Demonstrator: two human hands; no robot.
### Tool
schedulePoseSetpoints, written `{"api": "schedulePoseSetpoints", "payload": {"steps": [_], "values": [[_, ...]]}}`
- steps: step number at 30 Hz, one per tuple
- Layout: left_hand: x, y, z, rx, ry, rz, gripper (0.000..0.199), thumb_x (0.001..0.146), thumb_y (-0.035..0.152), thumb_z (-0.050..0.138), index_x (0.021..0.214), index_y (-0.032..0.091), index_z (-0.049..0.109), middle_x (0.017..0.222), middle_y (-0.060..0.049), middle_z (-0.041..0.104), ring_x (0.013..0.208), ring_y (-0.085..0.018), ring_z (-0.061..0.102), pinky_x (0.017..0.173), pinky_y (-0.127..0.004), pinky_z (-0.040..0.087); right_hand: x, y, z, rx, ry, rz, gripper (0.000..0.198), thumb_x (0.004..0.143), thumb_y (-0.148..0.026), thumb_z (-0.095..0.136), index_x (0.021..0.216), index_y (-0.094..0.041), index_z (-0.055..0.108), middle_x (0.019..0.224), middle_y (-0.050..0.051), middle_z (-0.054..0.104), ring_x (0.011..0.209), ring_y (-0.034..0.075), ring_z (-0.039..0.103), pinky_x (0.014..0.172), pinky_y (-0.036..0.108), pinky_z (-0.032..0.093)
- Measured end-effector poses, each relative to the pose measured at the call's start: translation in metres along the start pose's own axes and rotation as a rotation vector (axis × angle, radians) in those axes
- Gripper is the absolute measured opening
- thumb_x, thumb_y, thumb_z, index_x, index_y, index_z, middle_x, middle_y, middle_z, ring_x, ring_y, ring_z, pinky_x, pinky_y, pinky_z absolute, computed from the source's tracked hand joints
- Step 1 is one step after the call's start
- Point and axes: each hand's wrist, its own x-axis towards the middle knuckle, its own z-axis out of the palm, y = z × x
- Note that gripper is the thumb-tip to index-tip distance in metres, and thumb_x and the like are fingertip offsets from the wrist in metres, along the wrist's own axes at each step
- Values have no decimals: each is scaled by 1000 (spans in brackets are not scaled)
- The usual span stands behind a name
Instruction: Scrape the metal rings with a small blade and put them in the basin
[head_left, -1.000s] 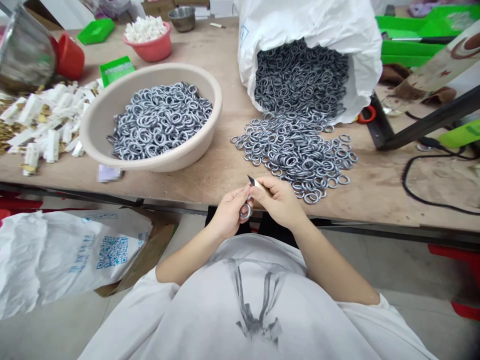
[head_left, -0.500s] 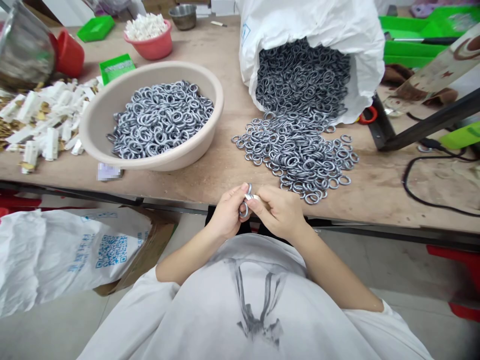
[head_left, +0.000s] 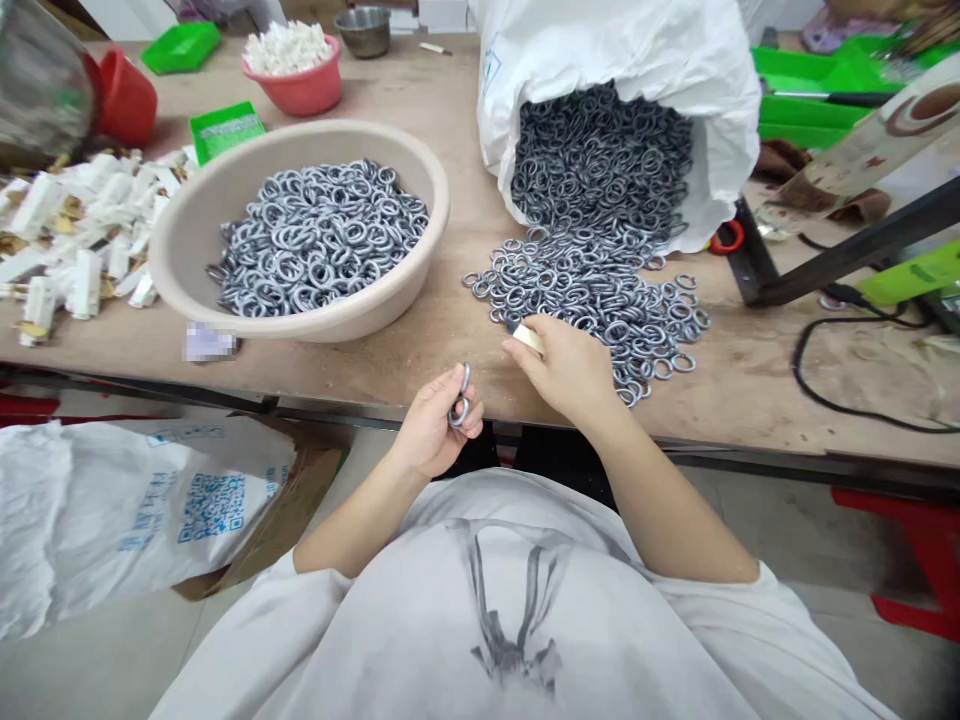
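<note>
Pinched between the thumb and fingers of my left hand (head_left: 433,425) are grey metal rings (head_left: 460,411), at least two, held above the table's front edge. Closed around a small white-handled tool with a dark tip (head_left: 528,338), my right hand (head_left: 571,368) is at the near left side of a loose pile of grey rings (head_left: 592,285). That pile spills from the mouth of a white sack (head_left: 622,50) lying on its side. Left of it stands a beige basin (head_left: 405,298), partly filled with similar rings (head_left: 322,240).
White and brass-coloured parts (head_left: 82,230) lie heaped at the left of the wooden table (head_left: 360,375). Behind the basin are a red bowl (head_left: 307,92), green trays (head_left: 225,130) and a metal bowl (head_left: 364,35). A black frame bar (head_left: 862,245) and cable (head_left: 806,385) occupy the right.
My hands have separated. The left has drawn back leftward with the rings; the right has moved up and forward toward the pile, holding the white-handled tool.
</note>
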Motion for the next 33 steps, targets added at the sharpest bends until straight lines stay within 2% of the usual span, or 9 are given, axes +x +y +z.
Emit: {"api": "schedulePoseSetpoints", "payload": {"steps": [2,5,12,16,19,22,24,28,33], "values": [[2,6,-4,-40,23,27,25,81,35,75,79,14,62,54,7,42,45,-5,41,41,-14,40,16,-9,1,-143,-75,-14,34,94,-45,55,117,-22,65,111,11,70,89,25,66,69,30,37],[3,14,-8,-103,53,42,11,87,21,64,95,15,66,60,5,46,51,-7,49,46,-15,49,37,-17,5,-286,-130,22,30,95,-36,55,116,-17,65,115,16,69,92,27,67,72,32,40],[8,22,-10,-222,96,-34,21,89,17,45,75,13,60,79,-2,61,55,-6,57,49,-17,56,41,2,1,-174,-81,34,23,92,-32,53,96,-19,72,98,13,72,84,25,63,66,31,34],[17,18,-6,-117,94,-16,9,88,16,55,84,13,62,79,-1,62,56,-7,63,48,-16,56,26,16,-2,24,15,-1,22,88,-31,56,80,-19,72,82,8,68,74,20,56,62,30,28],[24,12,-2,-30,79,-5,8,87,17,62,94,15,63,78,0,64,57,-8,65,47,-17,56,10,19,1,408,79,16,21,85,-33,59,77,-18,71,69,2,61,64,15,49,59,28,29],[29,5,5,30,43,-36,14,87,24,67,95,14,63,76,0,62,54,-8,63,47,-18,57,-6,16,5,932,-16,65,28,85,-44,63,84,-18,72,64,-1,57,55,11,43,53,26,32],[31,-1,9,67,-20,-88,24,85,35,70,93,13,63,74,1,60,50,-7,59,44,-18,55,-15,12,6,1132,-78,53,31,83,-49,67,86,-18,74,66,-1,58,54,10,43,52,25,34],[28,-7,17,77,-194,-236,45,75,55,76,89,16,59,70,4,53,44,-3,47,37,-14,44,-23,9,8,1182,-56,-40,30,80,-50,74,81,-20,77,74,1,64,68,14,55,65,28,46],[20,-5,23,52,-208,-312,47,67,43,87,82,16,51,68,7,45,43,1,34,36,-8,28,-26,10,10,1103,30,-149,30,84,-52,71,87,-24,81,74,2,63,72,16,57,69,31,48]]}}
